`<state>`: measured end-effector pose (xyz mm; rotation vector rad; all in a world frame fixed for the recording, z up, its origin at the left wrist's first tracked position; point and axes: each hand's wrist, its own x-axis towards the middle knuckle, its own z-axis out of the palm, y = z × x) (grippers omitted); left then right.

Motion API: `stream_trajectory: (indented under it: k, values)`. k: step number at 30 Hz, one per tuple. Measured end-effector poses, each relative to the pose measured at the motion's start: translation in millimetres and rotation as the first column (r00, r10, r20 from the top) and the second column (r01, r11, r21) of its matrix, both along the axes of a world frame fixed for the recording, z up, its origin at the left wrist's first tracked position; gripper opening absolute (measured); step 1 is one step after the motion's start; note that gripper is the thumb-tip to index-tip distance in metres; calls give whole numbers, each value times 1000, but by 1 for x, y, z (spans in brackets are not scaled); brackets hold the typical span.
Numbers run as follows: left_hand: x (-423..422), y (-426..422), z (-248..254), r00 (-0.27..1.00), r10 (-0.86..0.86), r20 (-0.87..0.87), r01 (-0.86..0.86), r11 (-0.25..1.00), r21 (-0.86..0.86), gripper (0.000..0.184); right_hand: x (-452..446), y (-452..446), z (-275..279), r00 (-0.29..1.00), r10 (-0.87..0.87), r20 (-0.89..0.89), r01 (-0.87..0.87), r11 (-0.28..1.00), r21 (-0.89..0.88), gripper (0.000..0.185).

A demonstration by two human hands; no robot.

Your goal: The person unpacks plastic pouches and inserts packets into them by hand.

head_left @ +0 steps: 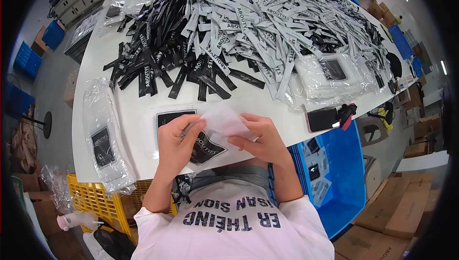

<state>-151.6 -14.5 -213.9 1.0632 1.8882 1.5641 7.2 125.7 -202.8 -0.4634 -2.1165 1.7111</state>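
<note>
My left hand and my right hand hold a translucent plastic bag over the table's front edge. The left thumb and fingers pinch its left side, and the right thumb and fingers grip its right side. A black ABOUTYES panel shows on the bag's lower part, between my hands. Beneath my left hand lies a flat bag with a black panel, partly hidden. Whether the held bag contains anything, I cannot tell.
Black sachets and white sachets are heaped across the white table. Stacks of clear bags lie left and right. A phone rests at the right edge. Below stand a blue bin and a yellow crate.
</note>
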Motion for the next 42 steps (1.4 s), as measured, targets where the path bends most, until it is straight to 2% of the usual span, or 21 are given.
stream_trajectory:
  k: [2,3,5,6,7,8,11,12,15,17,18,22,25,30,31,33,36,37,40,42]
  values:
    - [2,1,-3,992,15,129,-23,998,61,16,-4,-2,3,988,-73,-133,97,978,183,17]
    - [3,2,-3,981,15,192,-34,995,93,15,-6,-5,2,982,-140,-124,139,990,-15,15]
    - [3,0,-1,967,-30,253,4,994,106,14,-3,-15,-1,955,-286,-75,236,891,-387,12]
    - [3,1,-1,956,-73,285,40,992,119,13,0,-7,-18,971,-225,-78,186,921,-342,8]
    - [5,1,-3,970,-85,226,64,993,102,12,5,-5,-31,969,-206,-133,165,948,-271,8]
    - [7,3,0,995,-55,83,48,996,79,10,5,-6,-35,965,-187,-183,152,970,-190,8]
    - [11,4,-3,1000,-5,-15,7,986,169,9,4,-5,-31,930,-145,-338,191,976,107,9]
    - [17,6,3,1000,-2,16,-2,974,228,8,5,-6,-29,931,-164,-325,193,979,59,10]
    - [10,2,-3,995,-64,-71,78,974,214,17,2,-9,-35,927,-202,-315,158,975,-159,11]
    - [14,5,-8,993,-106,-43,112,970,214,18,1,-12,-35,922,-201,-333,98,948,-301,12]
    - [16,6,-10,992,-120,-28,123,970,211,18,5,-11,-34,950,-175,-259,104,958,-266,13]
    - [16,9,-12,985,-172,-12,169,956,240,23,7,-12,-33,933,-203,-296,112,949,-296,14]
    - [28,16,-6,996,-18,-92,47,945,324,11,9,-14,-26,937,-176,-302,90,956,-278,14]
    - [30,16,-2,981,21,-191,41,948,316,13,10,-17,-18,938,-171,-301,41,919,-393,13]
    - [32,17,-1,976,27,-217,43,948,314,14,10,-16,-22,927,-183,-326,54,929,-365,13]
    - [38,19,4,978,0,-207,64,952,300,14,9,-13,-29,904,-204,-375,83,945,-315,13]
    - [40,18,5,989,-47,-142,84,962,261,15,14,-18,-20,936,-180,-302,52,921,-386,13]
    - [40,17,4,992,-61,-113,88,965,248,15,13,-19,-21,933,-187,-309,73,935,-347,13]
    - [40,16,1,980,-32,-196,90,952,293,15,12,-19,-24,934,-202,-296,118,954,-277,12]
    - [40,17,0,988,-11,-154,59,949,310,15,12,-19,-23,949,-205,-241,129,947,-295,12]
